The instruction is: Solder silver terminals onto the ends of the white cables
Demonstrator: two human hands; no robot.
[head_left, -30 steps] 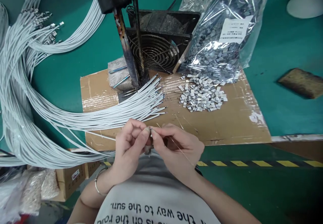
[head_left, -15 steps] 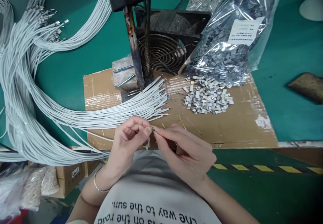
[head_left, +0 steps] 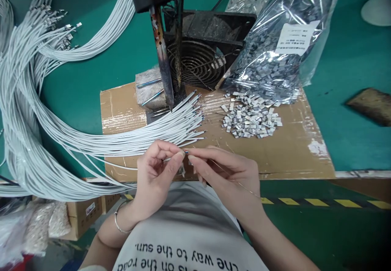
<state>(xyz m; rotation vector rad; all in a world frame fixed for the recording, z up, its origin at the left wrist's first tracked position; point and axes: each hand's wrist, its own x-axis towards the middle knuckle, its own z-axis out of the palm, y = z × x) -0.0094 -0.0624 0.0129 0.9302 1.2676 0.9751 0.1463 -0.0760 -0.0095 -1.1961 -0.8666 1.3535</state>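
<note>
1. The left hand point(head_left: 154, 173) pinches one white wire point(head_left: 173, 156) between thumb and forefinger, close to its tip.
2. The right hand point(head_left: 232, 173) has its fingertips pressed together at that same tip. What they grip is too small to identify. A thin strand point(head_left: 241, 183) trails across this hand.
3. Just beyond both hands, the wire bundle point(head_left: 122, 138) lies on the cardboard point(head_left: 290, 149) with its near tips bare.
4. Beyond the right hand, a pile of loose metal pieces point(head_left: 252, 120) has spilled from the bag point(head_left: 275, 59).
5. Far beyond the left hand, the fitted ends point(head_left: 55, 22) already carry metal.
6. Judgement: the far ends are done, and the near ends appear largely outstanding.
</note>
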